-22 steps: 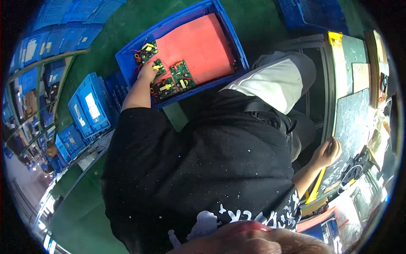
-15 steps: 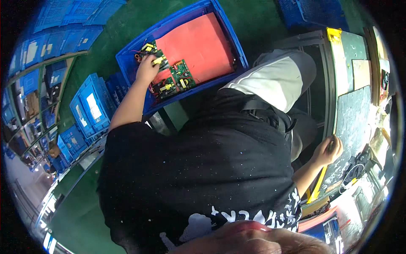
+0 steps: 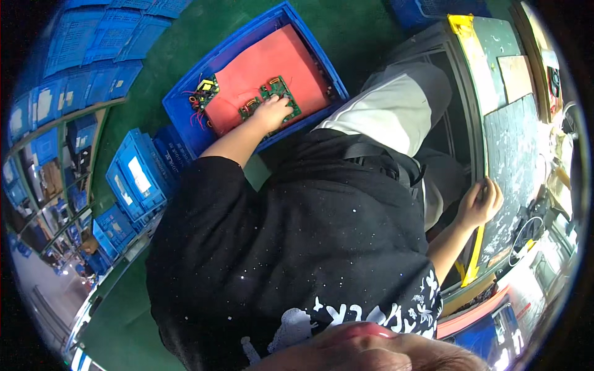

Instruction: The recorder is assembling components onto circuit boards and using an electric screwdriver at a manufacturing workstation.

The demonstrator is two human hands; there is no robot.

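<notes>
My left hand [image 3: 274,114] reaches into a blue crate [image 3: 232,54], its fingers bent over a green circuit board [image 3: 286,90] on a red sheet [image 3: 263,59]. The fingertips are partly hidden by the hand. Just left of the hand another green board [image 3: 249,107] shows coils and parts. Against the crate's left side sits a board with a yellow transformer and red wires [image 3: 203,94]. My right hand [image 3: 481,204] rests at the edge of a workbench [image 3: 513,154] with fingers curled; what they may hold is too dark to make out.
Stacked blue crates [image 3: 137,173] stand left of the crate, beside a shelving rack [image 3: 62,154]. Yellow tape [image 3: 473,55] runs along the bench edge. A black cable [image 3: 528,232] lies on the bench's near right. My leg [image 3: 393,114] is between crate and bench.
My left hand has moved from the crate's left side toward its near middle. The boards under it have shifted right, uncovering the wired board. My right hand stays at the bench edge.
</notes>
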